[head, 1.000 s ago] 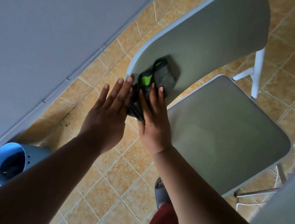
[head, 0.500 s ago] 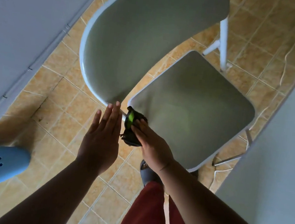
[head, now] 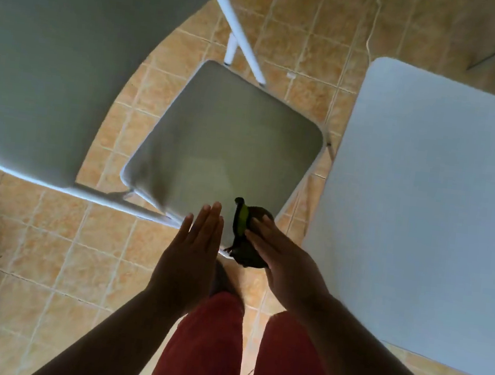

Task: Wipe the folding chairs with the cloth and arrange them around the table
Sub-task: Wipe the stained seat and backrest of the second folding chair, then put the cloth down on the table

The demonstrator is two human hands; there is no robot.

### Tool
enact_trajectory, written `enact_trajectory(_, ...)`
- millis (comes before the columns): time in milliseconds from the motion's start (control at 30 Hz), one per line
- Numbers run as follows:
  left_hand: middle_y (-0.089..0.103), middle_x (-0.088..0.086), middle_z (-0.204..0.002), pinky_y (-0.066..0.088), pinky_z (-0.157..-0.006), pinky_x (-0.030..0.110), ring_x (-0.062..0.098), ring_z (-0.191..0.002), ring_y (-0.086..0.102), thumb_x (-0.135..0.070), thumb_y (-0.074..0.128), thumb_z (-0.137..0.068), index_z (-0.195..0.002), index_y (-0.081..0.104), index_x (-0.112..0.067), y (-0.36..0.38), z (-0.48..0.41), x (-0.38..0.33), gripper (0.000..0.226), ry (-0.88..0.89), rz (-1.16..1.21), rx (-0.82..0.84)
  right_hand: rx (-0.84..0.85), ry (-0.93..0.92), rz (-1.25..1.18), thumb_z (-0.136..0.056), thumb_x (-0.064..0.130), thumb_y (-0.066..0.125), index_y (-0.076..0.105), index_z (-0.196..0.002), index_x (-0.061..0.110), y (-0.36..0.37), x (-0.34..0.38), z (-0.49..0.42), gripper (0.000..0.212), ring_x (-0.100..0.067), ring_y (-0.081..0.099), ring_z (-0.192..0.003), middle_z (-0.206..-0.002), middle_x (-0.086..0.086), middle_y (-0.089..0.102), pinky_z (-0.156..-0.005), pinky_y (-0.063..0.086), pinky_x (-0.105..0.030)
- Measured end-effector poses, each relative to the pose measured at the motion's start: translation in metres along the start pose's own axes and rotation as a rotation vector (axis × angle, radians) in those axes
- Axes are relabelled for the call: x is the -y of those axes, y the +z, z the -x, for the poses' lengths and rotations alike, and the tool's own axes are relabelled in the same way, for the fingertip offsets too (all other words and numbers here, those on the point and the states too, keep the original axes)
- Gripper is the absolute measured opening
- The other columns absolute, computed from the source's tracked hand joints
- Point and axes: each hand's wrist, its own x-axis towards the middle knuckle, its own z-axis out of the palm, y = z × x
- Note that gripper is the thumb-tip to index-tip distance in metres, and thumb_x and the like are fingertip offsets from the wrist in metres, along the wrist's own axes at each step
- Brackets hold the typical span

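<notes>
1. Now the right hand (head: 288,266) presses the cloth (head: 241,242) with flat fingers on the folding chair (head: 226,141) seat's near corner, to wipe its edge.
2. Left hand (head: 190,258), fingers straight and together, waits beside, perhaps touching the seat to steady it.

Head camera, worn by a person and fitted with a wide-angle lens, looks steeply down on a chair seat (head: 228,151) at frame centre. The backrest (head: 69,59) looms close at 10 o'clock and a pale panel (head: 438,209) fills 3 o'clock. The floor (head: 48,241) spreads at 8 o'clock. Left hand (head: 189,257) and right hand (head: 287,259) sit near the lens just below centre, with forearms entering from 6 o'clock over trousers (head: 206,352).
</notes>
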Motion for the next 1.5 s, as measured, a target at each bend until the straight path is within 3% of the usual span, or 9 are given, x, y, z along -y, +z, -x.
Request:
enact_trajectory(133, 0.024, 0.027, -0.156, 0.022, -0.119, 0.052, 0.04, -0.145, 0.021, -0.002, 0.068, -0.071, -0.144, 0.033, 0.008, 0.007, -0.035, -0.071, 0.082, 0.102, 0.04, 0.018, -0.077, 0.133, 0.068, -0.074, -0.003, 0.073, 0.048, -0.139, 0.015, -0.033, -0.057, 0.057, 0.072, -0.025, 0.036, -0.138, -0.149, -0.006, 0.041, -0.097, 0.051, -0.041)
enact_trajectory(233, 0.022, 0.027, -0.157, 0.025, -0.117, 0.054, 0.04, -0.146, 0.02, -0.002, 0.066, -0.068, -0.146, 0.03, 0.006, 0.011, -0.062, -0.137, 0.087, 0.203, 0.051, 0.05, -0.182, 0.284, 0.077, -0.074, -0.004, 0.075, 0.052, -0.136, 0.013, -0.058, -0.099, 0.111, 0.068, -0.027, 0.042, -0.135, -0.145, -0.007, 0.046, -0.093, 0.054, -0.043)
enact_trajectory(467, 0.012, 0.025, -0.16, 0.022, -0.119, 0.052, 0.039, -0.149, 0.011, -0.01, 0.051, -0.083, -0.15, 0.022, 0.005, 0.035, -0.101, -0.288, 0.074, 0.399, 0.041, 0.086, -0.286, 0.466, 0.176, -0.075, -0.006, 0.073, 0.053, -0.135, 0.011, -0.084, -0.198, 0.249, 0.065, -0.028, 0.039, -0.135, -0.144, -0.008, 0.047, -0.094, 0.051, -0.043)
enact_trajectory(667, 0.011, 0.023, -0.161, 0.022, -0.119, 0.051, 0.038, -0.149, 0.01, -0.014, 0.055, -0.084, -0.15, 0.022, 0.003, 0.065, -0.105, -0.365, 0.076, 0.422, 0.037, 0.137, -0.323, 0.56, 0.257, -0.076, -0.01, 0.069, 0.053, -0.134, 0.009, -0.081, -0.269, 0.352, 0.064, -0.034, 0.036, -0.137, -0.144, -0.01, 0.047, -0.096, 0.048, -0.047)
enact_trajectory(800, 0.008, 0.024, -0.161, 0.021, -0.119, 0.053, 0.039, -0.149, 0.007, -0.017, 0.056, -0.085, -0.15, 0.021, 0.003, 0.087, -0.103, -0.384, 0.077, 0.378, -0.005, 0.179, -0.158, 0.555, 0.261, -0.083, 0.003, 0.065, 0.037, -0.145, 0.013, -0.058, -0.295, 0.388, 0.068, -0.037, 0.02, -0.144, -0.152, -0.011, 0.035, -0.108, 0.035, -0.057)
enact_trajectory(900, 0.009, 0.025, -0.16, 0.021, -0.118, 0.054, 0.04, -0.149, 0.008, -0.022, 0.055, -0.086, -0.15, 0.02, 0.005, 0.1, -0.097, -0.385, 0.078, 0.347, -0.041, 0.204, 0.004, 0.546, 0.279, -0.092, 0.041, 0.053, 0.014, -0.152, 0.018, -0.049, -0.297, 0.395, 0.075, -0.035, 0.0, -0.147, -0.16, -0.011, 0.013, -0.117, 0.015, -0.055)
enact_trajectory(1000, 0.008, 0.025, -0.161, 0.019, -0.119, 0.053, 0.039, -0.149, 0.008, -0.024, 0.054, -0.086, -0.151, 0.015, 0.005, 0.109, -0.091, -0.382, 0.081, 0.323, -0.074, 0.228, 0.064, 0.566, 0.302, -0.089, 0.065, 0.042, 0.007, -0.153, 0.018, -0.048, -0.294, 0.391, 0.086, -0.035, -0.009, -0.146, -0.161, -0.011, 0.001, -0.118, 0.01, -0.055)
enact_trajectory(1200, 0.01, 0.025, -0.16, 0.023, -0.118, 0.054, 0.041, -0.148, 0.011, -0.025, 0.059, -0.086, -0.15, 0.02, 0.005, 0.098, -0.087, -0.374, 0.081, 0.295, -0.099, 0.229, 0.079, 0.598, 0.293, -0.09, 0.069, 0.034, 0.008, -0.153, 0.018, -0.062, -0.281, 0.385, 0.085, -0.033, -0.011, -0.146, -0.161, -0.012, -0.001, -0.117, 0.011, -0.055)
enact_trajectory(1500, 0.015, 0.024, -0.159, 0.029, -0.115, 0.054, 0.04, -0.147, 0.017, -0.027, 0.068, -0.083, -0.149, 0.027, 0.003, -0.006, -0.034, -0.336, 0.084, 0.138, -0.045, 0.139, -0.086, 0.536, 0.201, -0.095, 0.058, 0.029, 0.011, -0.152, 0.009, -0.127, -0.192, 0.335, 0.077, -0.028, -0.003, -0.148, -0.161, -0.012, 0.003, -0.119, 0.014, -0.049)
